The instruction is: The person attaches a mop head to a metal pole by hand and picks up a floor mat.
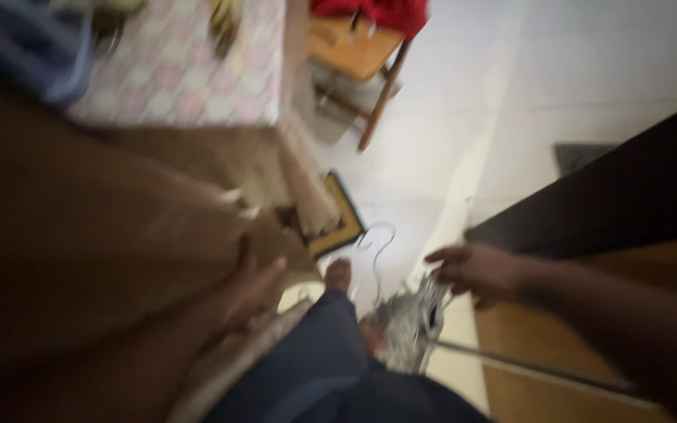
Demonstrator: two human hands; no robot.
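Your brown bedcover [80, 258] fills the left; your left hand [252, 291] lies on its edge, fingers together. Right of that edge, your right hand [476, 270] reaches the grey mop head [409, 321], fingers loosely curled; blur hides any grip.

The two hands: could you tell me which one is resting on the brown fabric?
The left hand lies on the brown fabric; the right hand reaches over the grey mop head instead.
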